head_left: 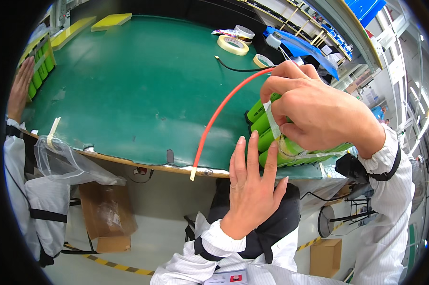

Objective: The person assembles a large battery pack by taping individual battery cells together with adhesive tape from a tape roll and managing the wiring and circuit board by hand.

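At the right end of the bench sits a battery pack of several green cylindrical cells (261, 126), crossed by a pale tape strip (273, 119). My right hand (314, 107) reaches over its top, fingers curled and closed at the strip; what the fingertips grip is hidden. Against the pack's near side lies my left hand (255, 185), open, its fingers stretched out and their tips on the cells. A red wire (219, 111) with a pale end arcs from behind my right hand to the bench's front edge. A short black wire (238, 70) lies beyond it.
Tape rolls (233, 45) lie at the back of the green bench mat (143, 85). Another person's hand (22, 85) touches a second green pack (42, 71) at far left. Yellow slabs (111, 22) lie behind. A clear plastic bag (65, 161) hangs off the front edge.
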